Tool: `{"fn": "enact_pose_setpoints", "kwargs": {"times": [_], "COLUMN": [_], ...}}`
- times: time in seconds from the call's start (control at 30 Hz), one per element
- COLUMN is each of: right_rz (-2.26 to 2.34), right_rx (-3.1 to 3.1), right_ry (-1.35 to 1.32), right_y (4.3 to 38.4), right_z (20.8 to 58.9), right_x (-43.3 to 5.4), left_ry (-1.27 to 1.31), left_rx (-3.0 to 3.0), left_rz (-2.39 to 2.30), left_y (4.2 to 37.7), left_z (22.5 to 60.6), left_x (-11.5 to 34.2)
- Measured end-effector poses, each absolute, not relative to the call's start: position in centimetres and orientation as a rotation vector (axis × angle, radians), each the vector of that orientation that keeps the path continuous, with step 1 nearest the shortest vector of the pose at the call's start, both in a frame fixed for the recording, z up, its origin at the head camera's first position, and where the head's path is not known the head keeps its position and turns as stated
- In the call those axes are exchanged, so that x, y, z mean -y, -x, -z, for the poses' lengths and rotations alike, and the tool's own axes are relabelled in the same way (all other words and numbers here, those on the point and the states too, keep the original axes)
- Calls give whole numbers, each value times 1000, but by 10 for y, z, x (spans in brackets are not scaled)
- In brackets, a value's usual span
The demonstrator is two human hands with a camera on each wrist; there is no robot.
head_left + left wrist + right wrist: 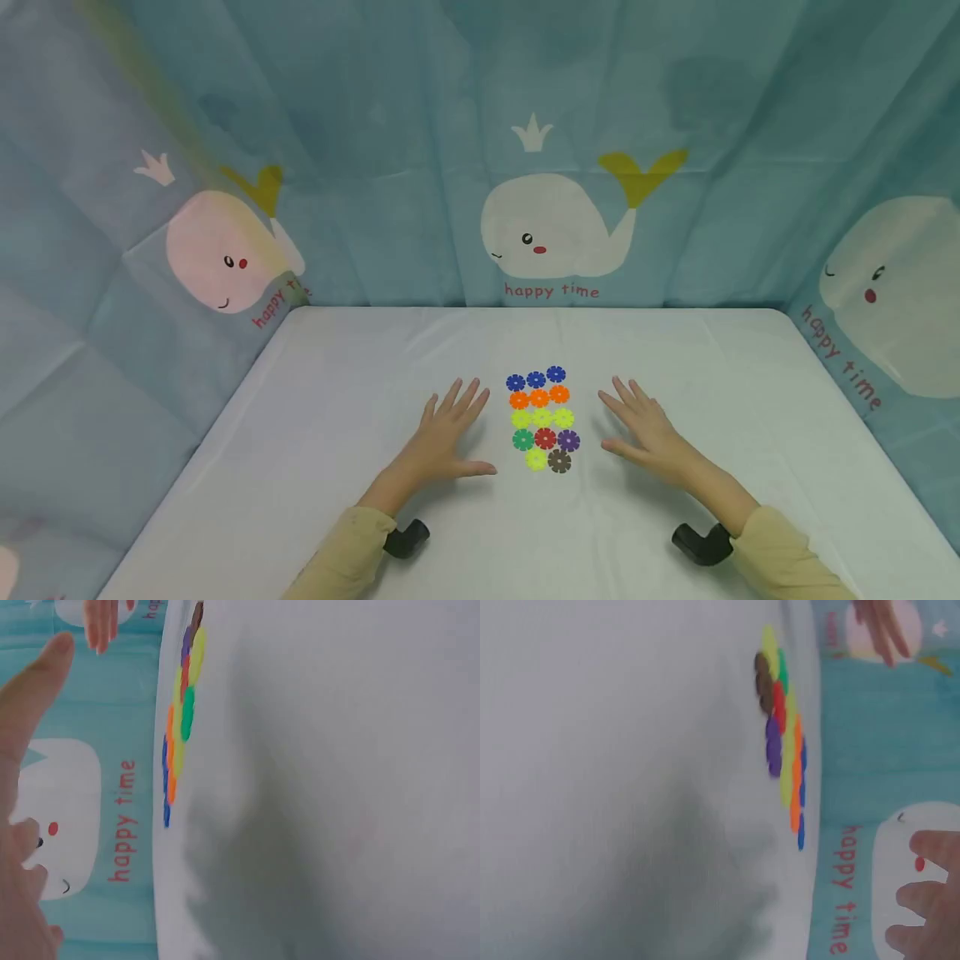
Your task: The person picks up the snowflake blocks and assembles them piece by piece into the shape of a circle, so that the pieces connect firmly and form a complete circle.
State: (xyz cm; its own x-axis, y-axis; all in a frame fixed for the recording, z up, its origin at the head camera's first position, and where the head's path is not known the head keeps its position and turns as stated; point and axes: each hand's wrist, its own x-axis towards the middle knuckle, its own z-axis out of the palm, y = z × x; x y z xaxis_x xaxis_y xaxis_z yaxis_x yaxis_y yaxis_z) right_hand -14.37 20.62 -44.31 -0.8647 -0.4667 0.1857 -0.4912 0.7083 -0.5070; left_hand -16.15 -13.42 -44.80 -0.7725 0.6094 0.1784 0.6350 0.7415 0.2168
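Flat, notched plastic discs like snowflake building pieces lie in rows on the white table. At the back is a row of blue discs [536, 380], then orange discs [539, 398], then yellow discs [542, 418]. Nearer come a green disc [523, 440], a red disc [545, 438] and a purple disc [568, 440]. The front row has a yellow disc [536, 459] and a brown disc [559, 461]. My left hand [446, 433] hovers left of the rows, fingers spread, holding nothing. On the other side my right hand [649, 432] is likewise spread and holds nothing.
The white table [300, 417] is backed by a blue curtain [375, 208] printed with whales, which also hangs along both sides. A black curved piece [407, 539] sits at the left wrist, and another black piece [702, 544] at the right wrist.
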Motion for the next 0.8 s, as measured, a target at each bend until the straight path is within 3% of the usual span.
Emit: {"fn": "enact_pose_setpoints", "kwargs": {"times": [0.4, 0.57, 0.8], "right_rz": [-1995, -1960, -1517], "right_rx": [2370, 2396, 2484], "right_ry": [-745, -567, -701], "right_y": [125, 121, 122], "right_z": [467, 491, 506], "right_x": [-165, -154, -152], "left_ry": [1053, 1064, 1046], "left_rx": [2218, 2384, 2669], "left_rz": [1551, 1396, 829], "left_y": [126, 123, 122], "left_z": [491, 500, 498], "left_x": [88, 78, 76]}}
